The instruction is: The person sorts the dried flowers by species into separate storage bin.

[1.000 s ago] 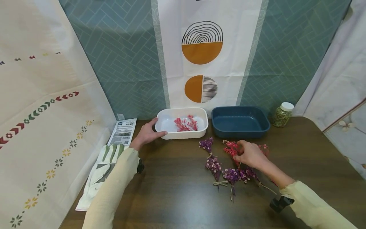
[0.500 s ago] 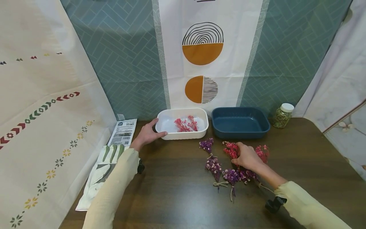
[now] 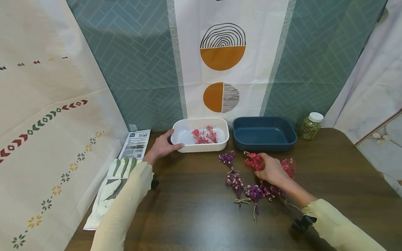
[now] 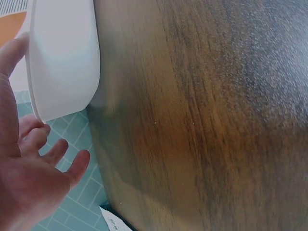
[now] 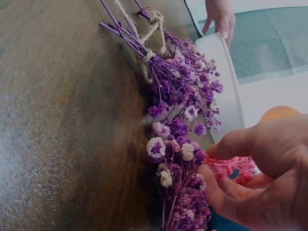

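My left hand [image 3: 161, 148] holds the left end of a white plastic basin [image 3: 204, 149], thumb at the front and index finger at the back corner. In the left wrist view that hand lies against the basin's rim [image 4: 62, 62]. Red dried flower sprigs [image 3: 205, 136] lie inside the basin. My right hand [image 3: 272, 170] pinches a bunch of red dried flowers [image 3: 253, 161] on the table. Thumb and fingers meet near its pink stems [image 5: 231, 168] in the right wrist view; the palm hides part of it. Several purple dried flower bunches [image 3: 234, 182], tied with twine, lie alongside.
A dark blue basin [image 3: 265, 147] stands right of the white one. At the back right is a white-lidded jar [image 3: 311, 126] of greenish bits. Another red bunch [image 3: 289, 166] lies right of my hand. Gloves [image 3: 110, 191] and a printed packet [image 3: 135, 145] lie at left.
My right hand has shifted slightly left over the red bunch, baring more of the other red bunch behind it. The left hand and basin have stayed still.
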Motion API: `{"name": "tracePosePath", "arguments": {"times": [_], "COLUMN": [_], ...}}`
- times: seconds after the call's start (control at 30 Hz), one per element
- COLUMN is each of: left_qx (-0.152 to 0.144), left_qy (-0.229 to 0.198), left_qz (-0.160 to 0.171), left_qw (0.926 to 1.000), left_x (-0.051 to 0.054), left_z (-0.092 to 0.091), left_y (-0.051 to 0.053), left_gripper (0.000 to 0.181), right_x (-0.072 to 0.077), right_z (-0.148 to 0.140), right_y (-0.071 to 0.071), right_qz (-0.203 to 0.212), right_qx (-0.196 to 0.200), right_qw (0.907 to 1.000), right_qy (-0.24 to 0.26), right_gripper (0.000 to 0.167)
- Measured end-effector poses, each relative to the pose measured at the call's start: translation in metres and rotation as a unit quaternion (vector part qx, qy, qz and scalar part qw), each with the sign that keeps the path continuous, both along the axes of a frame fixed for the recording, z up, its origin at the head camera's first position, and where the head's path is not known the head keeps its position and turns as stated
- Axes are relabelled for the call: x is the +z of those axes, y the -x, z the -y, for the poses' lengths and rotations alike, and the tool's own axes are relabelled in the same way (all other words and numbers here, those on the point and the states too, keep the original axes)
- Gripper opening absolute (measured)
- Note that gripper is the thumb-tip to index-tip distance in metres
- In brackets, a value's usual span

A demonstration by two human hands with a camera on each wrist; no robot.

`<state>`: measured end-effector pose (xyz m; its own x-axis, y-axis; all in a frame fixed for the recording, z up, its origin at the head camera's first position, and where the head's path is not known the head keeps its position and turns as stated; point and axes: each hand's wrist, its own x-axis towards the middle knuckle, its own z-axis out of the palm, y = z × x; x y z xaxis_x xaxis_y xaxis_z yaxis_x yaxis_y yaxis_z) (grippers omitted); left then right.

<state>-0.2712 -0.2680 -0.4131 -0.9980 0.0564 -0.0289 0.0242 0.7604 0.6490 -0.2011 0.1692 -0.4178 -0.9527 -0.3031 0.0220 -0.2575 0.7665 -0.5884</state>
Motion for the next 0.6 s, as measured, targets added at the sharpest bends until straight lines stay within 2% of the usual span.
{"name": "tracePosePath", "arguments": {"times": [0.23, 0.6], "left_qx": [0.0, 0.0], "left_qy": [0.002, -0.001], "left_qz": [-0.002, -0.003], "left_qw": [1.0, 1.0], "left_x": [0.0, 0.001], "left_z": [0.0, 0.0], "left_y": [0.0, 0.0], "left_gripper": [0.103, 0.103], "right_x": [0.003, 0.011], "right_z": [-0.002, -0.002], "right_y": [0.0, -0.002], "right_qz": [-0.057, -0.095], "right_qx": [0.005, 0.003], "right_qw": [0.9983, 0.9941], "right_qy": [0.012, 0.054], "right_gripper": [0.067, 0.065]}}
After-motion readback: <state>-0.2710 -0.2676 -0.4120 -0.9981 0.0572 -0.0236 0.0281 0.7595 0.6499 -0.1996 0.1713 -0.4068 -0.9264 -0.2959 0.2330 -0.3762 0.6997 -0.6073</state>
